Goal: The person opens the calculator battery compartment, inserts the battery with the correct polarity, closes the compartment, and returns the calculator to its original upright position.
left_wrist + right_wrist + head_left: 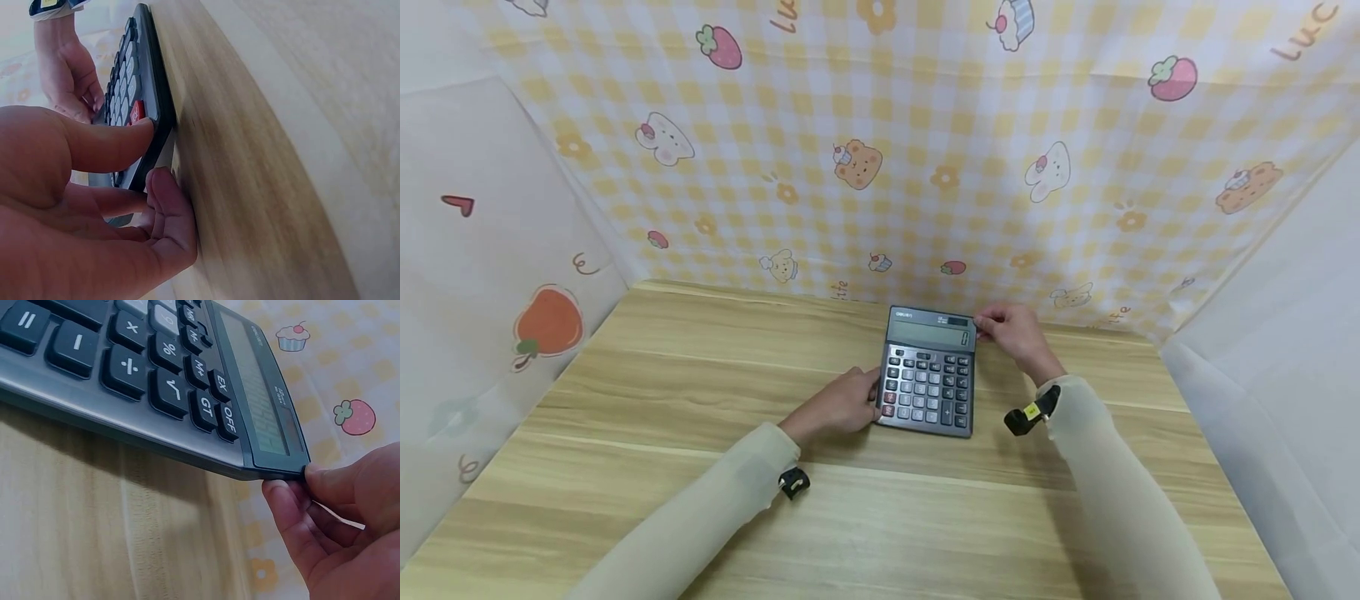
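Note:
A dark grey calculator point(929, 372) faces up near the back of the table, its display reading 0. My left hand point(848, 400) grips its lower left edge; in the left wrist view the thumb point(119, 147) lies on the front beside a red key, with the fingers curled at the edge and underneath. At the upper right corner my right hand point(1013, 335) pinches the calculator between thumb and fingers, beside the display point(250, 381). In the right wrist view, a shadow falls on the wood below the calculator's side edge.
The wooden table point(700, 358) extends to both sides and toward me. Right behind the calculator hangs a yellow checked cloth point(910, 208) with cartoon prints. White cloth walls point(490, 250) stand at left and right. Each wrist wears a small black camera point(1033, 411).

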A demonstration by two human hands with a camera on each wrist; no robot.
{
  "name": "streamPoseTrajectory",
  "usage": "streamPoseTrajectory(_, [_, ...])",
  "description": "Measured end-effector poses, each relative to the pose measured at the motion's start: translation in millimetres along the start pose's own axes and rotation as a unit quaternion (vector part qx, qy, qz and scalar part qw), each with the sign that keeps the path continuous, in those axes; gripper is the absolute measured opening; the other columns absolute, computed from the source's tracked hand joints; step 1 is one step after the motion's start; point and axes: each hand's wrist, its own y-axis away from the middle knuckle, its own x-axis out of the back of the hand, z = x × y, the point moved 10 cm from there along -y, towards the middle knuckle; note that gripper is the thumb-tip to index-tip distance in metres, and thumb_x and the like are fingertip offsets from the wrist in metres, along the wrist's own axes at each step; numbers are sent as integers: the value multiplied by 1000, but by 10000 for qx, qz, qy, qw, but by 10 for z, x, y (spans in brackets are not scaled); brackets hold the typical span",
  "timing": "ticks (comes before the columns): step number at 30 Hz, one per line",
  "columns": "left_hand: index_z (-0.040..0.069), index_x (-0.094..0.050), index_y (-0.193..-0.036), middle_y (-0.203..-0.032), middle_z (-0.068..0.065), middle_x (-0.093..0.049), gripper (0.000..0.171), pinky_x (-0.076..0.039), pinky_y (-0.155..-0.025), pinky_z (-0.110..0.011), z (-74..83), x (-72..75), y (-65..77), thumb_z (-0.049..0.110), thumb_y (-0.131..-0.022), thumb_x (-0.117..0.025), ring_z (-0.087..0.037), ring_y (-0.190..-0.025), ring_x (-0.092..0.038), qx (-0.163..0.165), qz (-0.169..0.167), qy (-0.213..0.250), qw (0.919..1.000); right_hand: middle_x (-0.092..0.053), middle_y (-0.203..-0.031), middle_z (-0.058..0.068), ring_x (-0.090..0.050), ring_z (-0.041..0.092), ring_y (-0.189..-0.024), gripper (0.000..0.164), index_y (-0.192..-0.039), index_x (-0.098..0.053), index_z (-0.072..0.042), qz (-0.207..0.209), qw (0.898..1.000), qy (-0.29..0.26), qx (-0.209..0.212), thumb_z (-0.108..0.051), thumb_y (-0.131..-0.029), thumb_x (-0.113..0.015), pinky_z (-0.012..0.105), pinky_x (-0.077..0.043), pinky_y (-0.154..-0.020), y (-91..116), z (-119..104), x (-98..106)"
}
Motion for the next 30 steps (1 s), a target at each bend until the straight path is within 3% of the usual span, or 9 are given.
streamPoseTrajectory(9, [-9, -50, -158, -94, -8, -62, 67, -50, -85, -38, -9, 4, -20, 2, -97, -75, -23, -94, -54, -33, -68, 49, 10000, -70, -136, 31, -73, 40, -118, 32, -138, -69, 12, -8, 9993, -193, -313, -6, -114, -60, 48, -57, -105, 6, 99, -44])
streamPoseTrajectory(14, [-11, -50, -156, -90, -7, -62, 65, -50, -82, -36, -34, -7, -38, 3, -97, -73, -23, -90, -53, -213, -22, 96, 9997, -67, -141, 31, -71, 40, -124, 34, -142, -68, 11, -38, 9994, -204, -271, -4, -113, -57, 48, -57, -106, 15, 114, -73])
streamPoseTrajectory(23, [-11, -46, -160, -86, -7, -64, 71, -49, -75, -33, -20, -24, -28, -1, -96, -74, -21, -81, -55, -104, -49, 249, 9996, -65, -143, 32, -68, 44, -128, 37, -145, -64, 13, -105, 9993, -360, -68, 1, -111, -56, 51, -55, -109, 55, 120, -106])
streamPoseTrajectory(30, [-11, -44, -162, -97, -9, -60, 72, -49, -88, -38, -37, -29, -21, 1, -98, -74, -24, -95, -52, 15, -53, 197, 9998, -65, -144, 30, -68, 43, -129, 38, -145, -65, 10, -85, 9998, -153, 38, -4, -111, -61, 54, -52, -111, 81, 125, -115])
